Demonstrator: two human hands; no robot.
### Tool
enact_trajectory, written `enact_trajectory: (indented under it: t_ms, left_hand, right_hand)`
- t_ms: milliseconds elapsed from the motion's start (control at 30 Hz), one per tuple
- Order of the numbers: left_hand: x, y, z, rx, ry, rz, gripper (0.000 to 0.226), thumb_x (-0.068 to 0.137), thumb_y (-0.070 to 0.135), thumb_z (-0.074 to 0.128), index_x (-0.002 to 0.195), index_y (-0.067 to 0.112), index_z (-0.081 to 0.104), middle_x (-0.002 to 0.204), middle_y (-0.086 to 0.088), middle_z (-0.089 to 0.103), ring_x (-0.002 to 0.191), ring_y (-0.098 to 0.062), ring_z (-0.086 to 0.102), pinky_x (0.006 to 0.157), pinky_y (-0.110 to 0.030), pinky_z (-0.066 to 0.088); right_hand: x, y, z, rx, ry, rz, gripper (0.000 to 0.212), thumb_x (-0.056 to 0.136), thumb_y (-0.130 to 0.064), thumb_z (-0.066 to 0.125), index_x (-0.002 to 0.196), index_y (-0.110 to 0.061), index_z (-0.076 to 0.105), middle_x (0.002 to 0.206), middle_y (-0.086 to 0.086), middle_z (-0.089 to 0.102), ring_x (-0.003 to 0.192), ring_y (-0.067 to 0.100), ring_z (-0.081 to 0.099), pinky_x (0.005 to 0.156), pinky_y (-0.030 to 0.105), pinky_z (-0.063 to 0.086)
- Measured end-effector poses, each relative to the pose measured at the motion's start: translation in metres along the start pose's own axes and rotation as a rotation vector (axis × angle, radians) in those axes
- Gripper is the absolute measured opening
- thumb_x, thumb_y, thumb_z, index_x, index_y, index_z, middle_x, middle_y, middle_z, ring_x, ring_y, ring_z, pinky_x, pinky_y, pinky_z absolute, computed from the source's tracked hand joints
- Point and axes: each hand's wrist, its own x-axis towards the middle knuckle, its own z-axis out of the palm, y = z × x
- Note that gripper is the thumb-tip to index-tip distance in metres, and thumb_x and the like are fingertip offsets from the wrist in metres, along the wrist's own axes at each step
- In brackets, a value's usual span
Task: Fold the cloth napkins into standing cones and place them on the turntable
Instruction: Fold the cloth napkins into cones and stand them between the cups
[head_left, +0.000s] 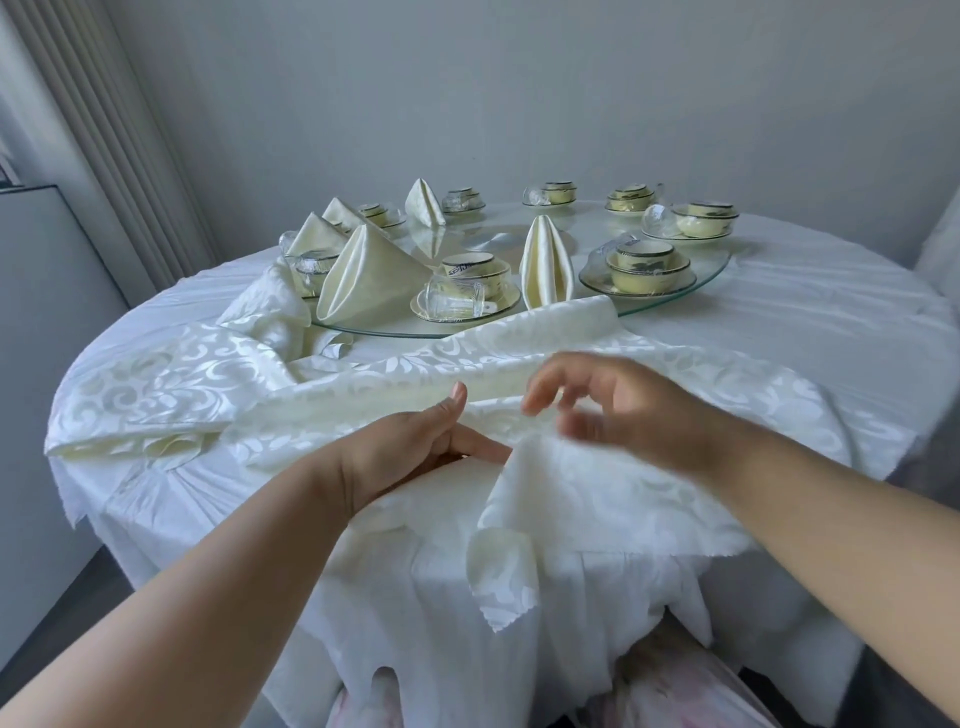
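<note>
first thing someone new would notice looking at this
Two bare hands meet over a patterned cream napkin spread across the near side of the table: the left hand rests on the cloth, the right hand hovers blurred above it. Behind, a glass turntable carries several folded napkin cones; the nearest cone leans at its left front, among wrapped bowl sets.

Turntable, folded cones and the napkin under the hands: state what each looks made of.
Turntable: clear glass, seemingly; greenish edge, tablecloth visible through it.
Folded cones: smooth cream fabric, satin-like sheen.
Napkin: woven damask-like cloth, glossy leaf scrolls on matte ground, zigzag-cut edge.
</note>
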Motion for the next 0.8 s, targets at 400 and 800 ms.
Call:
enact_trajectory:
  t_ms: [400,800]
  left_hand:
    - [0.004,-0.002,-0.008,0.086,0.000,0.029,0.084,0.082,0.073,0.021,0.116,0.013,0.070,0.118,-0.023,0.064,0.109,-0.036,0.058,0.097,-0.037,0.043]
    - [-0.025,0.014,0.006,0.402,0.376,0.388,0.013,0.081,0.031,0.075,0.077,0.018,0.075,0.073,0.003,0.071,0.063,-0.006,0.060,0.062,-0.020,0.046]
  right_hand:
    - [-0.009,0.026,0.034,-0.213,-0.184,0.105,0.017,0.079,-0.030,0.077,0.070,-0.034,0.062,0.093,-0.003,0.059,0.087,0.014,0.058,0.084,0.031,0.049]
    - [0.010,0.006,0.003,0.513,0.425,0.471,0.014,0.091,-0.014,0.062,0.086,-0.002,0.065,0.078,0.013,0.067,0.069,0.024,0.061,0.063,0.028,0.052]
